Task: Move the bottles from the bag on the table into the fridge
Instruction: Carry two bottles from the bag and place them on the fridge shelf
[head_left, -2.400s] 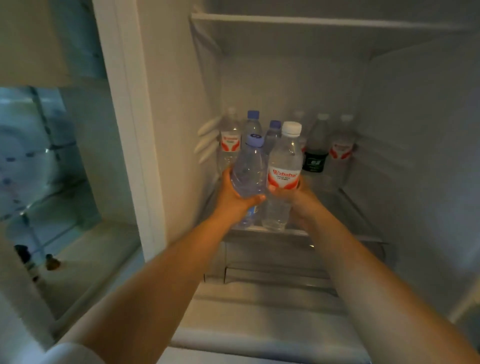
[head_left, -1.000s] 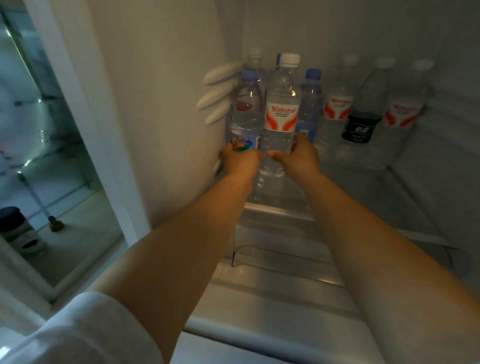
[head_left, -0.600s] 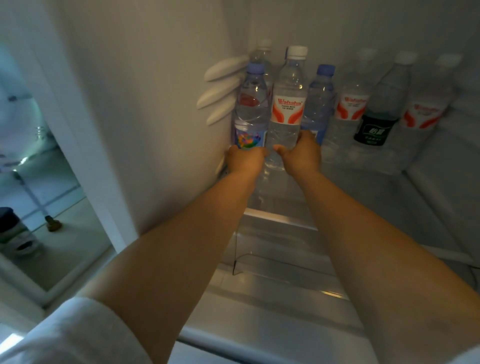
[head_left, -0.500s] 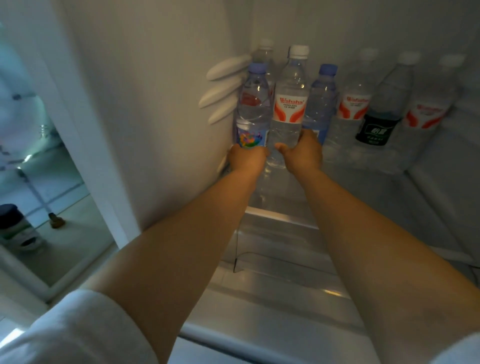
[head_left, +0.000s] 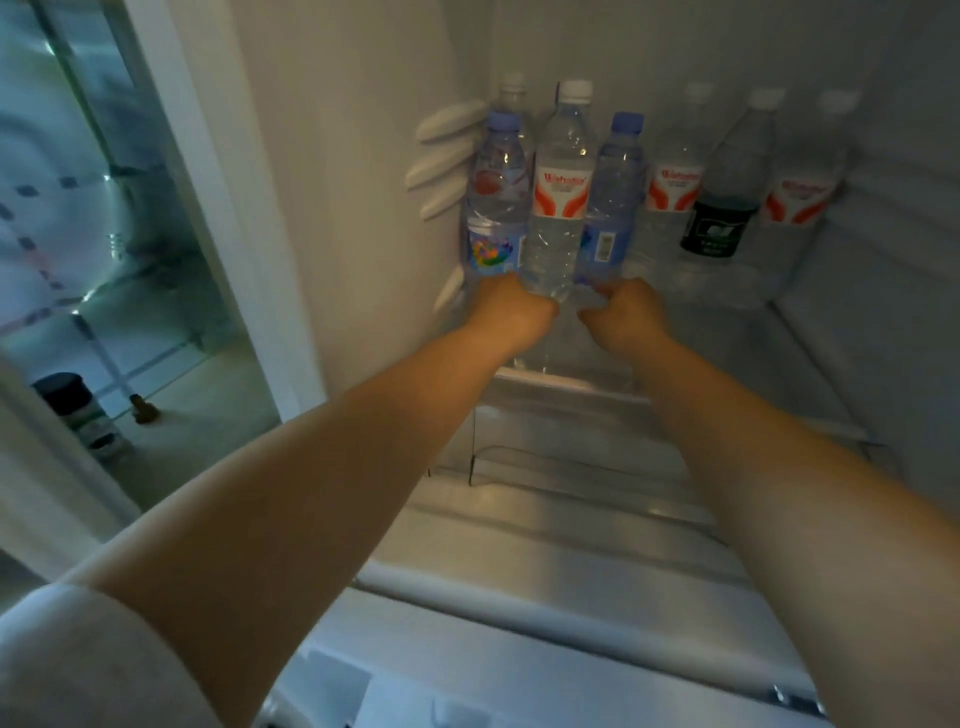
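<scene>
Inside the white fridge (head_left: 363, 156), on its glass shelf (head_left: 727, 332), both bottles stand upright: placing step, nearly done. Left hand (head_left: 511, 312) wraps the blue-capped clear bottle (head_left: 496, 208); right hand (head_left: 631, 312) hangs half-curled, empty, beside the white-capped red-labelled bottle (head_left: 561, 197) (seemingly freed). Next: let go, draw back.

Clear plastic water bottles (head_left: 558, 208) stand on the glass fridge shelf (head_left: 727, 332), rowed along the back wall, three more before them at left.
</scene>
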